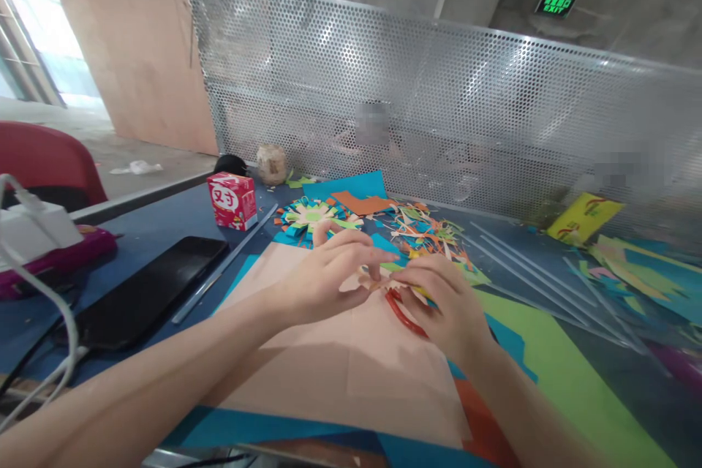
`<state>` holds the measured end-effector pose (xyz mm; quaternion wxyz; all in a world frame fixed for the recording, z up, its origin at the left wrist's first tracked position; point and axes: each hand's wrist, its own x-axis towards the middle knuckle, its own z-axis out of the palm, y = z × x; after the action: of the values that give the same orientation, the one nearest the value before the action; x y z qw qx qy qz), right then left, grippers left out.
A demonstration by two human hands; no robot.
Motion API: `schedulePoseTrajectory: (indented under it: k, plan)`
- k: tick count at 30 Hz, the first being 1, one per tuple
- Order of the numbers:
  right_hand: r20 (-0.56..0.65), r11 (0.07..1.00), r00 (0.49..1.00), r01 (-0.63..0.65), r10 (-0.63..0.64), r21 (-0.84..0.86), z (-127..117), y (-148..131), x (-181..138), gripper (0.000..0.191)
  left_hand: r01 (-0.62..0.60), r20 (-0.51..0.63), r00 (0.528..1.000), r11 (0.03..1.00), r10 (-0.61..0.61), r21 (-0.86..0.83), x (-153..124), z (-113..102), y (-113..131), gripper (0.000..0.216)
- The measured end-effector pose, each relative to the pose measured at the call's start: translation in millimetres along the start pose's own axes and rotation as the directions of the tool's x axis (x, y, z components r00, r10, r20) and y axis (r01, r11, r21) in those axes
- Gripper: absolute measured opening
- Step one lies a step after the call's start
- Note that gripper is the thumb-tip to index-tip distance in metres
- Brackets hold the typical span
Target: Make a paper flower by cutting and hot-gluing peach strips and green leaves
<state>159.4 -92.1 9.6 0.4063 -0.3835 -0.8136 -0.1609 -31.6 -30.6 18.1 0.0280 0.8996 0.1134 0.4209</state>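
Over a large pale peach sheet of paper, my left hand and my right hand meet at the fingertips. My left hand pinches a small piece of pale paper, and the right fingertips touch its other side. Under my right hand shows a red curved loop of scissors, held in the palm; the blades are hidden. Just beyond my hands lies a layered paper flower with fringed petals in blue, cream, green and orange. A heap of thin paper strips sits to its right.
A black phone, a clear stick and a red box lie to the left, near a white charger. Green paper and several clear sticks are on the right. A perforated metal screen borders the back.
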Motion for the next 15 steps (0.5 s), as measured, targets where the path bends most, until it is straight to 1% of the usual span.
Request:
schedulePoseTrajectory:
  k: [2, 4, 5, 7, 10, 13, 15]
  plan:
    - [-0.009, 0.986, 0.991, 0.129, -0.131, -0.106, -3.5, -0.1, -0.9, 0.017, -0.101, -0.037, 0.994, 0.993, 0.103, 0.060, -2.3, 0.9, -1.0, 0.032]
    - [-0.004, 0.959, 0.974, 0.224, -0.228, -0.176, -5.6, -0.3, -2.0, 0.020, -0.153, -0.063, 0.985, 0.984, 0.160, 0.096, -3.4, 0.7, -0.8, 0.031]
    - [-0.001, 0.949, 0.966, 0.252, -0.257, -0.192, -6.0, -0.4, -2.5, 0.021, -0.166, -0.072, 0.982, 0.980, 0.175, 0.110, -3.4, 0.1, -0.2, 0.029]
    - [-0.009, 0.942, 0.962, 0.266, -0.274, -0.202, -5.9, -0.4, -3.0, 0.024, -0.180, -0.087, 0.977, 0.973, 0.194, 0.147, -2.7, -1.3, 1.6, 0.026]
    - [-0.044, 0.949, 0.968, 0.231, -0.245, -0.215, -5.1, -0.7, -2.2, 0.023, -0.202, -0.099, 0.969, 0.958, 0.226, 0.203, -1.5, -2.3, 3.5, 0.024]
    - [-0.030, 0.944, 0.970, 0.228, -0.242, -0.238, -5.0, -1.2, -0.7, 0.021, -0.216, -0.080, 0.967, 0.949, 0.240, 0.230, -1.3, -1.2, 3.8, 0.026]
    - [-0.016, 0.944, 0.971, 0.230, -0.240, -0.239, -4.3, -1.0, -0.4, 0.018, -0.206, -0.062, 0.972, 0.949, 0.227, 0.236, -1.3, 0.3, 3.9, 0.030]
